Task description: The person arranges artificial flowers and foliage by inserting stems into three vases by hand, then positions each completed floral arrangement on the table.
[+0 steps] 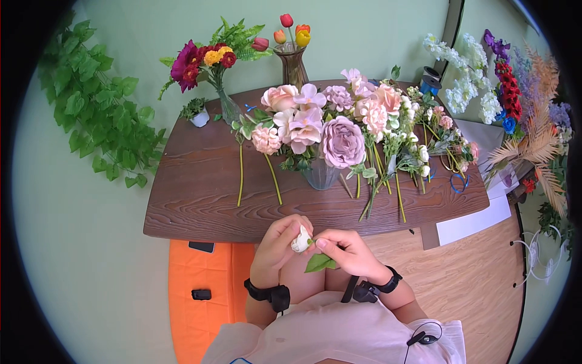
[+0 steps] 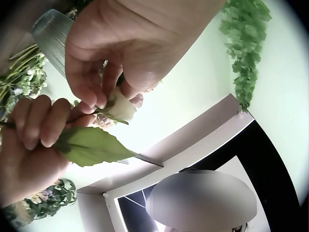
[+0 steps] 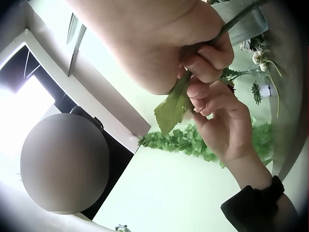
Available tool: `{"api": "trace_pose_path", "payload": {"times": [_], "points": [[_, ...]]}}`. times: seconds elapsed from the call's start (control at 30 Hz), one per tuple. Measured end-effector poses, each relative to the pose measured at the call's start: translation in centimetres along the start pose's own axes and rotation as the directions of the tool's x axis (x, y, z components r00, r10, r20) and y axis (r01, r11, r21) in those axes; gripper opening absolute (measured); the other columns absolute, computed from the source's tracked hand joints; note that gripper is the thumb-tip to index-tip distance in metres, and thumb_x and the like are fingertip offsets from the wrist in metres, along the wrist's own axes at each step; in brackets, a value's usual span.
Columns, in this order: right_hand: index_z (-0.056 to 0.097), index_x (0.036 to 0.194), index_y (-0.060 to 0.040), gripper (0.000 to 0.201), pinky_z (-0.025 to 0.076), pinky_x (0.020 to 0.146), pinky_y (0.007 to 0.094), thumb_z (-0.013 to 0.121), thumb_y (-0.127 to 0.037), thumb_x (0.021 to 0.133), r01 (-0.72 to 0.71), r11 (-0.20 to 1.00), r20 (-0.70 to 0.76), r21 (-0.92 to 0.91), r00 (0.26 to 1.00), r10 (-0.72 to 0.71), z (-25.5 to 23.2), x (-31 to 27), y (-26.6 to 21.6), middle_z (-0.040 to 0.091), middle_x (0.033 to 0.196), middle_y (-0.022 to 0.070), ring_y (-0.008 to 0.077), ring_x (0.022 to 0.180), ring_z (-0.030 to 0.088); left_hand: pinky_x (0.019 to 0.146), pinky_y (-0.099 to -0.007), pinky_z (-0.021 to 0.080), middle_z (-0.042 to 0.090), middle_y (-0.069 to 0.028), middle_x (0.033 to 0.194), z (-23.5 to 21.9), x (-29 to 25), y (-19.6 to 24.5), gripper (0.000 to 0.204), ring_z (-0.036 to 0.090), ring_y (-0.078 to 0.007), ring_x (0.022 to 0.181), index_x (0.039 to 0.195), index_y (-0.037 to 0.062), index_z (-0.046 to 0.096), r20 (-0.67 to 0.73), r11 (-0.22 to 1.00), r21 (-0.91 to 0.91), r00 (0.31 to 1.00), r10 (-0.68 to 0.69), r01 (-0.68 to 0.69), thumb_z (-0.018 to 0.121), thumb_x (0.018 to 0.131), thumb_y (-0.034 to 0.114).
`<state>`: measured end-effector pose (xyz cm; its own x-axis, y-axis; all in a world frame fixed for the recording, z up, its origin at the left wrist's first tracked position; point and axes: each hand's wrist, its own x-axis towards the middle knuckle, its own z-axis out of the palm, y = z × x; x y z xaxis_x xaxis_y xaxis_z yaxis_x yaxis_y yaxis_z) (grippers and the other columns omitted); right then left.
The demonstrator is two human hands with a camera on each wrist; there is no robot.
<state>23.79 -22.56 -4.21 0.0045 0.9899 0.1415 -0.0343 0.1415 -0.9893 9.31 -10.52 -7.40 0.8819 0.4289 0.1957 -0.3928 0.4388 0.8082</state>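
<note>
A white flower (image 1: 300,240) with a green leaf (image 1: 319,262) is held just in front of the table edge. The left hand (image 1: 278,244) pinches the flower head at its base; in the left wrist view the bloom (image 2: 121,107) shows beside the fingertips of that hand (image 2: 128,48). Curled round the stem just below, the right hand (image 1: 350,252) has the leaf hanging under its fingers. In the right wrist view the stem (image 3: 241,14) passes through the right hand (image 3: 164,43), and the left hand (image 3: 227,125) touches close by.
Pink and purple flowers (image 1: 343,142) fill a glass vase (image 1: 321,176) on the brown table (image 1: 200,182). Loose stems (image 1: 400,197) lie to its right. Behind stand a vase of tulips (image 1: 294,68), a red and yellow bouquet (image 1: 209,60) and a small potted plant (image 1: 195,112).
</note>
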Motion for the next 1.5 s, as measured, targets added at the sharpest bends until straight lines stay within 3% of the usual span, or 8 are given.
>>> {"api": "trace_pose_path", "payload": {"times": [0.23, 0.4, 0.53, 0.87, 0.93, 1.13, 1.3, 1.5], "points": [[0.06, 0.093, -0.0006, 0.028, 0.037, 0.057, 0.0194, 0.04, -0.02, 0.096, -0.062, 0.991, -0.091, 0.12, 0.993, 0.074, -0.6, -0.1, 0.2, 0.055, 0.075, -0.0013, 0.0051, 0.064, 0.045, 0.073, -0.0258, 0.044, 0.051, -0.0083, 0.108, 1.9, 0.4, 0.1, 0.045, 0.054, -0.0142, 0.087, 0.11, -0.003, 0.05, 0.032, 0.986, 0.018, 0.986, 0.165, -0.165, 0.055, 0.088, 0.035], [0.056, 0.101, -0.0012, 0.031, 0.038, 0.062, 0.021, 0.034, -0.023, 0.098, -0.059, 0.987, -0.056, 0.152, 0.996, 0.068, -0.8, -0.4, 0.9, 0.053, 0.078, -0.0001, 0.0065, 0.068, 0.045, 0.064, -0.0221, 0.046, 0.045, -0.0093, 0.116, 4.6, 0.9, 0.5, 0.033, 0.055, -0.0124, 0.089, 0.108, -0.0038, 0.052, -0.029, 0.842, 0.517, 0.98, 0.196, -0.153, 0.061, 0.085, 0.017], [0.055, 0.104, -0.001, 0.034, 0.038, 0.063, 0.0222, 0.03, -0.023, 0.098, -0.015, 0.969, -0.01, 0.247, 1.0, 0.018, -0.3, -0.6, 0.0, 0.049, 0.073, -0.0009, 0.0078, 0.068, 0.044, 0.08, -0.0287, 0.044, 0.051, -0.0118, 0.109, 4.9, 1.3, 1.1, 0.022, 0.054, -0.0172, 0.093, 0.097, -0.0013, 0.059, -0.161, 0.961, 0.276, 0.986, 0.031, 0.014, 0.056, 0.087, 0.018], [0.055, 0.102, 0.0004, 0.029, 0.033, 0.056, 0.0218, 0.038, -0.022, 0.097, -0.091, 0.981, 0.151, 0.171, 0.986, 0.065, -3.5, -4.3, 1.0, 0.042, 0.064, -0.0021, 0.0067, 0.059, 0.038, 0.084, -0.0272, 0.04, 0.053, -0.0077, 0.103, 5.3, 5.3, 2.0, 0.018, 0.051, -0.0149, 0.098, 0.102, -0.0005, 0.056, 0.008, 0.743, 0.601, 0.932, 0.362, -0.294, 0.049, 0.091, 0.012], [0.056, 0.1, 0.0002, 0.028, 0.031, 0.053, 0.0213, 0.04, -0.023, 0.096, 0.047, 0.966, 0.02, 0.256, 0.998, -0.054, -4.0, -5.4, 1.2, 0.04, 0.063, -0.0024, 0.0064, 0.057, 0.036, 0.08, -0.0273, 0.04, 0.05, -0.0084, 0.105, 4.8, 6.0, 1.4, 0.017, 0.05, -0.0154, 0.094, 0.1, -0.0001, 0.054, 0.001, 0.668, 0.679, 0.91, 0.414, -0.305, 0.054, 0.087, 0.011], [0.055, 0.1, -0.0001, 0.029, 0.032, 0.051, 0.0204, 0.041, -0.025, 0.096, 0.306, 0.933, -0.264, 0.19, 0.931, -0.252, -6.7, -6.6, 1.1, 0.046, 0.062, 0.0001, 0.0065, 0.054, 0.039, 0.077, -0.0326, 0.036, 0.043, -0.0143, 0.107, 3.1, 9.7, -0.6, 0.048, 0.042, -0.0218, 0.093, 0.105, 0.0031, 0.037, -0.031, 0.157, 0.97, 0.549, 0.835, -0.184, 0.07, 0.071, 0.009], [0.052, 0.098, -0.0003, 0.029, 0.035, 0.053, 0.0207, 0.039, -0.026, 0.096, 0.372, 0.923, -0.512, 0.101, 0.815, -0.273, -9.1, -4.9, -0.5, 0.048, 0.062, 0.0025, 0.0078, 0.056, 0.043, 0.099, -0.0348, 0.028, 0.033, -0.0122, 0.118, 2.9, 12.4, 0.8, 0.081, 0.037, -0.022, 0.112, 0.123, 0.0041, 0.021, -0.003, 0.207, 0.928, 0.55, 0.835, -0.309, 0.078, 0.064, 0.011], [0.053, 0.096, -0.0017, 0.028, 0.038, 0.06, 0.0233, 0.037, -0.025, 0.097, 0.427, 0.903, -0.586, -0.051, 0.719, -0.373, -11.5, -3.3, -1.8, 0.05, 0.068, 0.0044, 0.0104, 0.065, 0.047, 0.094, -0.0326, 0.036, 0.038, -0.0118, 0.12, 0.2, 13.6, 2.3, 0.07, 0.044, -0.0213, 0.11, 0.124, 0.0037, 0.024, -0.054, 0.386, 0.812, 0.6, 0.798, -0.439, 0.069, 0.07, 0.003]]}}
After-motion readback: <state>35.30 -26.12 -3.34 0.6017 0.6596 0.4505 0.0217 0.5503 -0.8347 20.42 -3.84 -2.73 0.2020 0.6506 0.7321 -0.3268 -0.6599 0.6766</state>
